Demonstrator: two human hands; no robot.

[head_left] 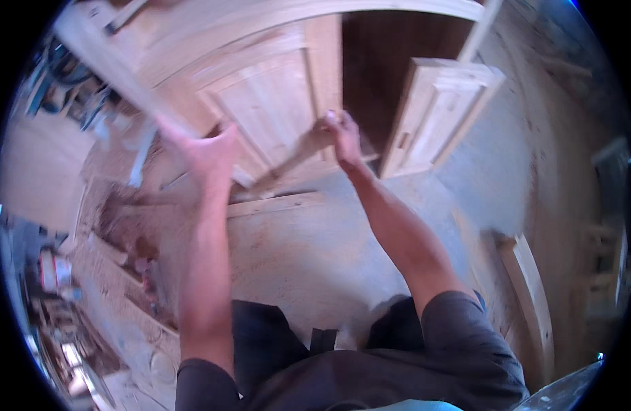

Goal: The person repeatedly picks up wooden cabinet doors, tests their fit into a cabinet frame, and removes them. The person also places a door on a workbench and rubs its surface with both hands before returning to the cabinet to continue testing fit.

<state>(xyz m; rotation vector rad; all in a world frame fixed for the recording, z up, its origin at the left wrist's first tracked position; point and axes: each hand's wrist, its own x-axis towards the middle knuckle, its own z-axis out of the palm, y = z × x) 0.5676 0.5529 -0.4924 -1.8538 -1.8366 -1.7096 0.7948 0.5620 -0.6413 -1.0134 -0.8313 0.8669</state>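
Right hand (344,140) grip pinches the lower edge of the left door panel (271,109), fingers curled round the stile where it meets the dark gap. Left hand (209,152) grip spread, palm and fingers flat toward the same panel's lower left corner; motion blur there, contact likely but cannot tell for sure.

Nearest: person's dark shirt sleeves and dark trousers at bottom of frame, both bare forearms running up from them. Below the arms a dusty sawdust-covered floor (308,253). A thin wooden strip (274,204) lies on the floor just under the forearms, near the panel's foot.

Left side: clutter of scraps and tools (62,274) along the floor edge, blurred, cannot tell what each is. Right side: a curved wooden piece (531,294) lying on the floor, well apart from the hands.

Farther: left door panel is pale raw wood with raised framing, standing tilted in an arched wooden frame (315,14). Dark opening (384,61) between it and the right door panel (435,113), which stands swung open, same pale wood, not touched by either hand.
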